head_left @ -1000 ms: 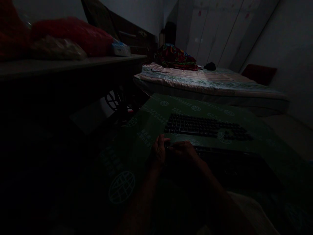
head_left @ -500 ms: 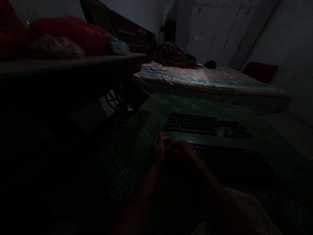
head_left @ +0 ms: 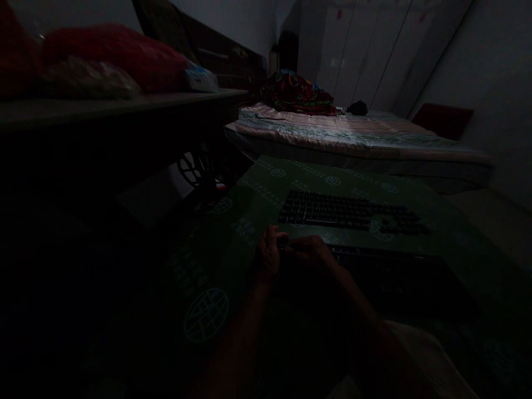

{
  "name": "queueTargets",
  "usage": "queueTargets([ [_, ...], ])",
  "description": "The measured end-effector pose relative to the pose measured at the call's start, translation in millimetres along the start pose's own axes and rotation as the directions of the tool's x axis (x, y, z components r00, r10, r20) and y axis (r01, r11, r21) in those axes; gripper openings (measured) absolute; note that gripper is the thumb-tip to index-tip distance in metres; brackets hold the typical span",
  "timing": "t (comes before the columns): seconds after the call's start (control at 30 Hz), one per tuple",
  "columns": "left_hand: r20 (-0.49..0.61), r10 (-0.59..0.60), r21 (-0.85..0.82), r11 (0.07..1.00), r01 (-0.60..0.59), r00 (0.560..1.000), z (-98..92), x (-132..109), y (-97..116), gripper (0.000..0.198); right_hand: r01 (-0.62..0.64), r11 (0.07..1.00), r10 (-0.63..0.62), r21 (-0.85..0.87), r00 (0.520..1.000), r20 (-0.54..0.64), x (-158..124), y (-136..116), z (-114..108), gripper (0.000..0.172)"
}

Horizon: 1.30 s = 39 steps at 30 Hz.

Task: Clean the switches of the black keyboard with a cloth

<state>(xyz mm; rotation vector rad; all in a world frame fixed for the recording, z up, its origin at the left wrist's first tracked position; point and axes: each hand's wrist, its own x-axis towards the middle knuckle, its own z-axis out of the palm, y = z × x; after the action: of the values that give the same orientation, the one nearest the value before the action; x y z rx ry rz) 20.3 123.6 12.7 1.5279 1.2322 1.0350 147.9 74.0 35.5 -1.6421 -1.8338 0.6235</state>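
While both hands (head_left: 291,254) meet beside the keyboard (head_left: 349,211), darkness hides their grip

Black keyboard (head_left: 349,212) lying flat on green printed mat (head_left: 249,221), its near edge by the hands

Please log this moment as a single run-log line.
left hand: beside right, at keyboard's near edge | right hand: same, grip unclear | keyboard: on green mat | light: very dim

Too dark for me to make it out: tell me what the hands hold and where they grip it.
It cannot be told. The left hand and right hand meet fingertip to fingertip in front of the keyboard; anything between them is lost in the dark.
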Motion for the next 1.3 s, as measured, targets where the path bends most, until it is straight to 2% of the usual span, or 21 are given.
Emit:
queueTargets([
  [0.17,-0.008,0.010,0.023,1.000,-0.010,1.000,0.8,1.0,-3.8,0.062,-0.011,1.000,0.012,-0.011,1.000,0.019,-1.2,-2.6,-3.6,0.025],
  [0.3,-0.008,-0.038,-0.005,0.999,0.038,0.999,1.4,-1.7,5.0,0.060,-0.047,0.998,0.046,0.042,0.999,0.013,-2.3,0.1,-5.0,0.025],
  [0.53,-0.015,-0.052,-0.024,0.998,0.051,0.999,-0.1,-7.0,18.4,0.057,-0.043,0.999,0.043,-0.034,0.999,-0.003,-0.5,-0.3,-1.9,0.027],
  [0.7,-0.005,-0.011,0.009,1.000,0.011,1.000,0.0,-7.4,14.5,0.061,-0.055,0.993,0.053,-0.105,0.998,-0.017,0.1,-3.0,-3.0,0.026],
  [0.9,-0.015,-0.037,-0.009,0.999,0.037,0.999,1.6,-3.8,8.5,0.061,-0.020,0.999,0.020,-0.041,1.000,0.008,-3.1,-2.0,-2.3,0.025],
  [1.07,-0.011,-0.042,-0.033,0.999,0.042,0.999,1.8,-4.7,7.9,0.062,-0.070,0.982,0.073,-0.174,0.997,0.014,-1.0,-2.8,-2.4,0.026],
  [1.3,-0.005,-0.036,-0.043,0.998,0.035,0.999,2.8,-4.0,4.8,0.061,-0.039,0.961,0.047,-0.275,0.999,0.024,1.1,-2.4,-2.8,0.027],
])
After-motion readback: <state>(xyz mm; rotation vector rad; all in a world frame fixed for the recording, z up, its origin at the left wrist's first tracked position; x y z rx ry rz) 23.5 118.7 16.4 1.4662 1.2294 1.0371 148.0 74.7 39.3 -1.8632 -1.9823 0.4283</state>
